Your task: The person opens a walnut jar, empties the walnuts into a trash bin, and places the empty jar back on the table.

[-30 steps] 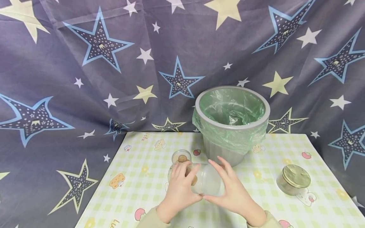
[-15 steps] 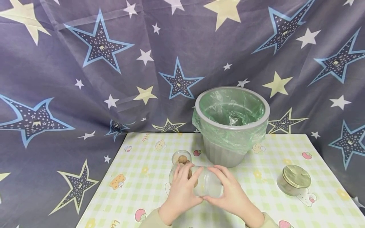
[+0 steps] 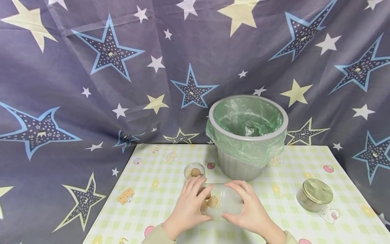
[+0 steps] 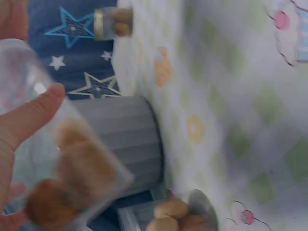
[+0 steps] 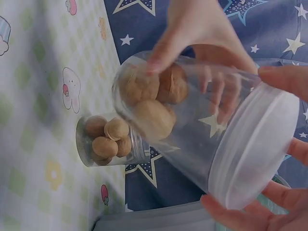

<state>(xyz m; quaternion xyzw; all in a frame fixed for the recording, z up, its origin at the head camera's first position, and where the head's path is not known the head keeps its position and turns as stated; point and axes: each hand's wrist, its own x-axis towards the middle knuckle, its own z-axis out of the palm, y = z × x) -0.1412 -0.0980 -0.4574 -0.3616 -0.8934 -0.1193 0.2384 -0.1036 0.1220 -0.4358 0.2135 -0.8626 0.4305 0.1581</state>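
Both hands hold a clear jar [image 5: 192, 110] with a frosted white lid [image 5: 255, 149], tilted on its side above the table. Several walnuts [image 5: 154, 118] lie at its bottom end. My left hand [image 3: 190, 203] grips the clear body near that end, thumb and fingers on opposite sides. Around the lid curl the fingers of my right hand [image 3: 251, 206]. Behind my left hand, a second clear jar [image 5: 113, 139] with walnuts in it stands on the table, partly hidden in the head view.
A grey bin [image 3: 239, 164] lined with a green plastic bag [image 3: 253, 149] stands at the back of the table. To the right is a gold-lidded jar [image 3: 313, 195] with brown contents. A checked cloth [image 3: 140, 189] covers the table; a star-patterned curtain [image 3: 122, 84] hangs behind.
Both hands have come slightly nearer and lower with the jar, and their thumbs have moved apart. More of the walnuts inside shows now. The bin and the other jars stay put.
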